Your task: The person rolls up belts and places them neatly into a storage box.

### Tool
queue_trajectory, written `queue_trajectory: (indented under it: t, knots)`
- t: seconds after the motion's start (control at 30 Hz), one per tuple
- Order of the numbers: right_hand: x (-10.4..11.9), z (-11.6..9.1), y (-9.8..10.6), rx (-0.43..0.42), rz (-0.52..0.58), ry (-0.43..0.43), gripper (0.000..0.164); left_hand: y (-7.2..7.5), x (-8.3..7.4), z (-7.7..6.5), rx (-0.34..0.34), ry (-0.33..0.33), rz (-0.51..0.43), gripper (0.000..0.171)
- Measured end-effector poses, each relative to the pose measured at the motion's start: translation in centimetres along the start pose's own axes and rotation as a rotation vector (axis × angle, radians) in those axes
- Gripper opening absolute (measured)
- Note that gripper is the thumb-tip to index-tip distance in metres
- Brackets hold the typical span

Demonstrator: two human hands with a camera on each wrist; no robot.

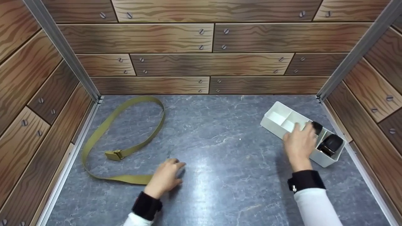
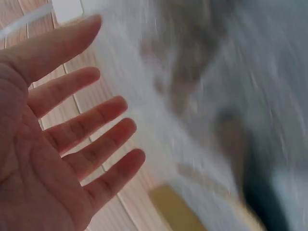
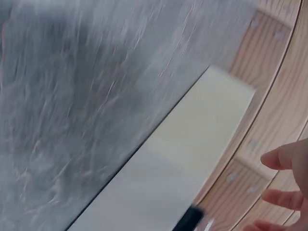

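An olive webbing belt point(image 1: 135, 179) lies in a loop on the left, its flat metal buckle point(image 1: 113, 155) towards the middle of the loop. Beside the belt's lower end is my left hand point(image 1: 165, 177); in the left wrist view its fingers are spread and hold nothing, with part of the belt blurred below. My right hand point(image 1: 300, 141) hovers over a white divided box point(image 1: 271, 127), fingers slightly bent and nothing visible in them. Two glossy dark objects point(image 1: 331, 144) sit in the box's right compartments; their kind is unclear. In the right wrist view a box wall point(image 3: 192, 130) shows.
Grey marbled tabletop point(image 1: 213, 125) spreads between the belt and the box. Wood-patterned panels point(image 1: 169, 64) enclose the back and both sides, with metal rails point(image 1: 355, 51) at the corners. The box stands close to the right side panel.
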State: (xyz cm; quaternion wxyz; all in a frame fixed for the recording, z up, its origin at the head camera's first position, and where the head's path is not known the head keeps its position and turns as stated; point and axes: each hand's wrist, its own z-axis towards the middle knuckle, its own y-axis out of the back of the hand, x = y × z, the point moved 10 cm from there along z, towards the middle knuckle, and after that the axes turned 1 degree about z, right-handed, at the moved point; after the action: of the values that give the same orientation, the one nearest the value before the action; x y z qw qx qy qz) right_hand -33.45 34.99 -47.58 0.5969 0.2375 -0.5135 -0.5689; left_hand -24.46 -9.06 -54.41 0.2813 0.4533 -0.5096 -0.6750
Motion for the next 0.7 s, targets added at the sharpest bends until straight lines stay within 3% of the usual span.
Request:
queue_trajectory:
  t: [0.13,0.3,0.4,0.53,0.7]
  knots:
    - [3.3,-1.6,-1.5,0.103,0.052,0.169,0.039,1.3,3.0,-1.3,-0.012,0.106,-0.001,0.063]
    - [6.4,-4.8,-5.7,0.489,0.083,0.350,0.048,1.8,5.6,-2.3,0.016,0.182,0.036,0.067]
    - [7.4,-6.6,-7.7,0.652,0.083,0.398,0.053,1.6,6.3,-2.9,0.076,0.201,0.039,0.071]
    - [7.8,-7.8,-8.9,0.715,0.080,0.411,0.054,1.3,7.1,-3.8,0.145,0.232,0.053,0.068]
    - [7.7,-8.3,-9.3,0.723,0.064,0.421,0.053,2.3,8.7,-4.6,0.098,0.290,0.084,0.022]
